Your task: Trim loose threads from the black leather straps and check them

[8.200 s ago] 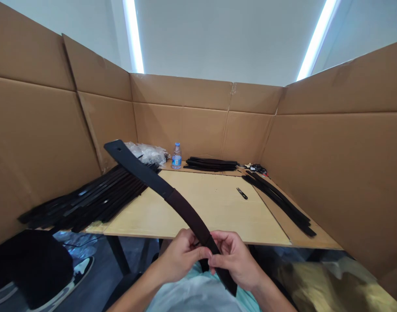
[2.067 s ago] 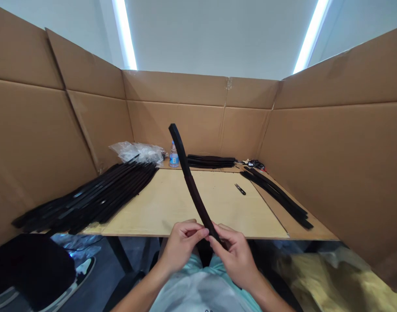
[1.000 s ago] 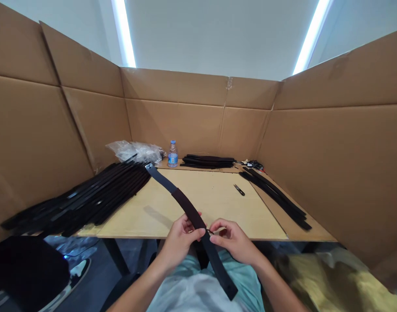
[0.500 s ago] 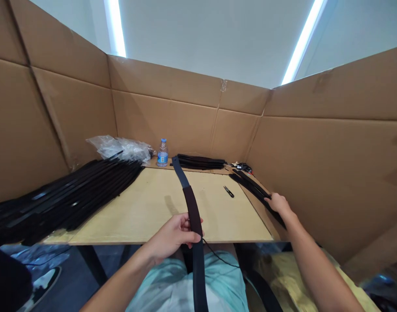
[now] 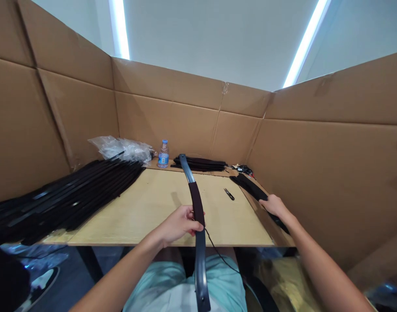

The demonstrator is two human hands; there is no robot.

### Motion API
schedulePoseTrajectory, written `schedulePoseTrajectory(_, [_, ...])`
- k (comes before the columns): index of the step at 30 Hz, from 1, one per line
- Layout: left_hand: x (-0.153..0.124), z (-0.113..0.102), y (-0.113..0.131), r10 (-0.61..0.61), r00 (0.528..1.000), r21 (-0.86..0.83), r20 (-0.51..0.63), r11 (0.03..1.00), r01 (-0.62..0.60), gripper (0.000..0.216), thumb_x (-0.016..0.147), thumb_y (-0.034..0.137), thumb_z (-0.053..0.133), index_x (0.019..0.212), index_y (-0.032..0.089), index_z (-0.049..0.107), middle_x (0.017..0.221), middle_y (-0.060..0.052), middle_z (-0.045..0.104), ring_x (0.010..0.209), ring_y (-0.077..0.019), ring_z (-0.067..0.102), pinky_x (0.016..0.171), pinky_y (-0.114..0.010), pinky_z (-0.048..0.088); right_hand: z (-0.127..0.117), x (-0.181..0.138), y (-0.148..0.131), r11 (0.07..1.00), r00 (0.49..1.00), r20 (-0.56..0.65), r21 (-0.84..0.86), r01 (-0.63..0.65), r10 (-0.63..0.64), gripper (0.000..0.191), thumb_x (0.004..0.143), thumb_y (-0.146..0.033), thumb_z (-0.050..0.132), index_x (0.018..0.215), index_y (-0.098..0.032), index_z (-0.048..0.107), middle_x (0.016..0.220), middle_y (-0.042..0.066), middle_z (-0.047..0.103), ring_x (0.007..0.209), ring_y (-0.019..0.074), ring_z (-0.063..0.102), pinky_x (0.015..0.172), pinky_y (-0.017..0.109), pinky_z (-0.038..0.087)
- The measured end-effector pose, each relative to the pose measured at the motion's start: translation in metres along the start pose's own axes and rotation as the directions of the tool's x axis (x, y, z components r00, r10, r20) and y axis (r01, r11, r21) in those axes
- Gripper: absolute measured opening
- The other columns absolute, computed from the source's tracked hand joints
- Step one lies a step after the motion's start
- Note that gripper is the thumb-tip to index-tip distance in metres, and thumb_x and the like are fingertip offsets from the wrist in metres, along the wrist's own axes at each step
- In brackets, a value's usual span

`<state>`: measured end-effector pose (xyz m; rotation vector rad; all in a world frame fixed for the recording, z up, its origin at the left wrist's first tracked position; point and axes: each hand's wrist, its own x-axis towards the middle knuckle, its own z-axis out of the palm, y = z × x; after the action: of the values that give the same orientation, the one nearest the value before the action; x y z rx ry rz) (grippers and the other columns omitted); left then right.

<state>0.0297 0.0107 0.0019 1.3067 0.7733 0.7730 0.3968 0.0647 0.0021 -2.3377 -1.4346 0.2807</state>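
My left hand [image 5: 182, 225] is closed round a long curved black strip [image 5: 201, 255], thumb on top, at the table's front edge. A dark maroon fabric sleeve [image 5: 197, 201] covers the strip's middle. Its bare, shiny far end [image 5: 186, 169] points to the back of the table, and its near end, with small holes, hangs over my lap. At the right edge, my right hand [image 5: 273, 204] has its fingers closed on a flat black fabric piece [image 5: 250, 186]. Whether that is one layer or more I cannot tell. A thin black cord [image 5: 218, 251] runs below the left hand.
A large pile of black strips [image 5: 77, 195] covers the left side. At the back are clear plastic bags [image 5: 123, 148], a water bottle [image 5: 163, 155] and a black stack [image 5: 201, 164]. Small thread snips [image 5: 229, 193] lie right of centre. Cardboard walls [image 5: 172, 117] enclose the table [image 5: 146, 216].
The long strip has tilted and lifted slightly, bringing its near end into view. My right hand has shifted a little left, and the black pieces under it now lie together without the gap between them.
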Motion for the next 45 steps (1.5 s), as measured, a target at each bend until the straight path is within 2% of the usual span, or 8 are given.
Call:
schedulePoseTrajectory(6, [0.019,-0.007,0.000,0.031,0.999,-0.026,-0.031,0.999,-0.032,0.026,0.054,0.010,0.068,0.080,0.013,0.065,0.067,0.002,0.061,0.062,-0.0114,0.055,0.054,-0.022,0.039,0.030,-0.062,-0.027,0.874,0.987,0.018,0.467,0.134,-0.161,0.041,0.089,-0.042,0.047,0.066,-0.014,0.066,0.072,0.005,0.069,0.074,0.0206,0.065,0.072,0.031,0.051])
schedulePoseTrajectory(10, [0.032,-0.008,-0.002,0.047,0.998,-0.043,-0.051,0.998,-0.049,0.024,0.054,0.011,0.069,0.078,0.013,0.065,0.067,0.002,0.062,0.061,-0.0115,0.056,0.053,-0.022,0.040,0.071,-0.118,-0.063,0.658,0.951,0.028,0.728,0.191,-0.307,0.037,0.074,-0.051,0.052,0.068,-0.018,0.069,0.090,0.008,0.074,0.093,0.0234,0.064,0.081,0.029,0.047])
schedulePoseTrajectory(17, [0.038,-0.029,0.021,0.110,0.980,-0.064,-0.164,0.990,-0.122,0.023,0.055,0.012,0.072,0.077,0.013,0.065,0.070,0.000,0.064,0.062,-0.0107,0.057,0.056,-0.021,0.043,0.120,-0.160,-0.102,0.531,0.925,0.141,0.844,0.074,-0.354,0.048,0.072,-0.067,0.047,0.056,-0.021,0.050,0.048,-0.001,0.054,0.041,0.0143,0.048,0.042,0.026,0.038])
schedulePoseTrajectory(23, [0.032,-0.080,0.054,0.176,0.935,-0.035,-0.309,0.980,-0.196,0.022,0.059,0.012,0.071,0.081,0.013,0.066,0.072,0.000,0.066,0.064,-0.0099,0.058,0.060,-0.021,0.045,0.108,-0.104,-0.087,0.720,0.953,0.085,0.675,0.160,-0.292,0.048,0.080,-0.059,0.053,0.054,-0.019,0.051,0.053,0.000,0.055,0.059,0.0168,0.057,0.057,0.027,0.044])
schedulePoseTrajectory(26, [0.040,-0.096,0.050,0.159,0.927,0.015,-0.340,0.986,-0.164,0.019,0.059,0.008,0.072,0.076,0.012,0.065,0.070,0.000,0.065,0.063,-0.0102,0.058,0.058,-0.020,0.044,0.100,-0.066,-0.088,0.859,0.968,0.084,0.484,0.168,-0.237,0.031,0.091,-0.042,0.054,0.081,-0.014,0.063,0.081,0.002,0.066,0.075,0.0166,0.063,0.071,0.033,0.051])
schedulePoseTrajectory(30, [0.063,-0.101,0.024,0.067,0.947,0.072,-0.315,0.996,-0.047,0.016,0.061,0.000,0.072,0.071,0.010,0.065,0.064,0.001,0.062,0.054,-0.0078,0.054,0.050,-0.018,0.040,0.100,-0.033,-0.100,0.963,0.984,0.052,0.220,0.155,-0.170,0.025,0.094,-0.033,0.055,0.112,-0.016,0.060,0.114,0.008,0.062,0.096,0.0205,0.063,0.084,0.041,0.053])
schedulePoseTrajectory(36, [0.090,-0.114,-0.010,-0.077,0.968,0.087,-0.239,0.991,0.100,0.010,0.089,0.018,0.061,0.081,0.011,0.061,0.073,0.002,0.061,0.056,-0.0087,0.056,0.052,-0.022,0.049,0.112,-0.020,-0.105,0.988,0.988,-0.003,-0.045,0.151,-0.151,0.031,0.092,-0.033,0.057,0.117,-0.014,0.057,0.119,0.010,0.060,0.102,0.0235,0.061,0.087,0.044,0.052])
schedulePoseTrajectory(45, [0.087,-0.122,-0.042,-0.084,0.985,0.076,-0.151,0.992,0.097,0.014,0.090,0.023,0.060,0.083,0.011,0.061,0.075,0.001,0.063,0.061,-0.0103,0.060,0.057,-0.025,0.052,0.120,-0.030,-0.102,0.976,0.987,-0.081,-0.183,0.122,-0.139,0.032,0.092,-0.035,0.057,0.118,-0.015,0.058,0.123,0.011,0.058,0.109,0.0254,0.058,0.092,0.048,0.048])
